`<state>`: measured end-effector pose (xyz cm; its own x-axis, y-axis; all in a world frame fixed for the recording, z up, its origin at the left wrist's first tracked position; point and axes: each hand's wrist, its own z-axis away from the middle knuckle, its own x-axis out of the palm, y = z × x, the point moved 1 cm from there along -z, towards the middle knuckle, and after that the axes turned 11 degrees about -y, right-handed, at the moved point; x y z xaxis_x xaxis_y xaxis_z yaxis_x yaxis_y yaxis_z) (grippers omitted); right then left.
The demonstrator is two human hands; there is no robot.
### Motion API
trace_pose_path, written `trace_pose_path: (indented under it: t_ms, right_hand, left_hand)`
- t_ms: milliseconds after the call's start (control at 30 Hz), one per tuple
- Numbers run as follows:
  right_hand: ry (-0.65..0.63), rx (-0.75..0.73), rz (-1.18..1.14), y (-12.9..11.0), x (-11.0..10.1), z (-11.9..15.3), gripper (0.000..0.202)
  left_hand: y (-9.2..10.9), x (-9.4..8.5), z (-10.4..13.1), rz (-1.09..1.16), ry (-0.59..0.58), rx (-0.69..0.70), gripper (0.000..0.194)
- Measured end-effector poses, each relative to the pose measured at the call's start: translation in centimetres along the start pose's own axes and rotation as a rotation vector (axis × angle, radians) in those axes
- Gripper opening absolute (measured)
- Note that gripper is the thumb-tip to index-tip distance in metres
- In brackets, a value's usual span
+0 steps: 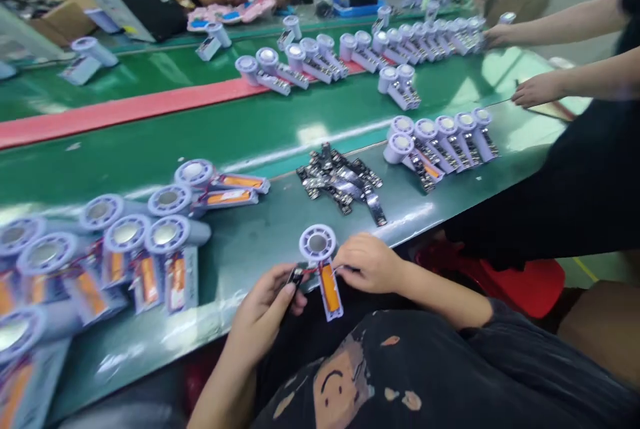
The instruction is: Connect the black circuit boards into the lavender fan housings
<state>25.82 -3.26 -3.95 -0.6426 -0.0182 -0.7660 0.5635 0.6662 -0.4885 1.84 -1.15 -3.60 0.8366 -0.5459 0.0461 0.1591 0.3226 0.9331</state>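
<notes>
A lilac handheld fan housing lies open at the near edge of the table, its round head up and its handle pointing toward me. An orange battery fills the handle, and thin red wires run left from it. My left hand grips a narrow black circuit board by those wires. At the housing's right side, my right hand has its fingers pinched together against the neck; what sits between the fingertips is too small to make out. A pile of black circuit boards lies just beyond.
Several open fan housings with orange batteries stand at the left. More housings fitted with boards line up at the right. A red strip crosses the green belt. A co-worker's hands reach in from the right, above a red stool.
</notes>
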Motion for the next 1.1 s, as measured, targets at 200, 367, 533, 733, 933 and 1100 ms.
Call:
trace_pose_path:
  t_ms: [200, 367, 533, 733, 933, 1100]
  right_hand:
    - [0.05, 0.049, -0.314, -0.2, 0.0, -0.4, 0.009]
    - [0.049, 0.09, -0.415, -0.8, 1.0, -0.5, 0.011]
    - [0.027, 0.106, -0.356, -1.6, 1.1, -1.4, 0.011]
    - [0.009, 0.059, -0.076, -2.4, 1.2, -2.1, 0.018]
    - [0.068, 0.051, -0.09, -2.5, 1.6, -2.0, 0.012]
    - [0.1, 0.108, -0.197, -2.4, 1.7, -2.2, 0.011]
  left_hand:
    - [0.0, 1.0, -0.4, 0.087, -0.062, 0.134, 0.042]
    - [-0.8, 1.1, -0.3, 0.012, -0.071, 0.214, 0.029]
    - [-0.3, 1.8, 0.0, -0.131, -0.019, 0.349, 0.015]
    - [1.4, 2.4, 0.5, -0.588, 0.08, 0.48, 0.006]
    - [1.6, 2.2, 0.3, -0.701, 0.127, 0.521, 0.004]
    - [0.9, 2.6, 0.2, -0.592, 0.117, 0.478, 0.01]
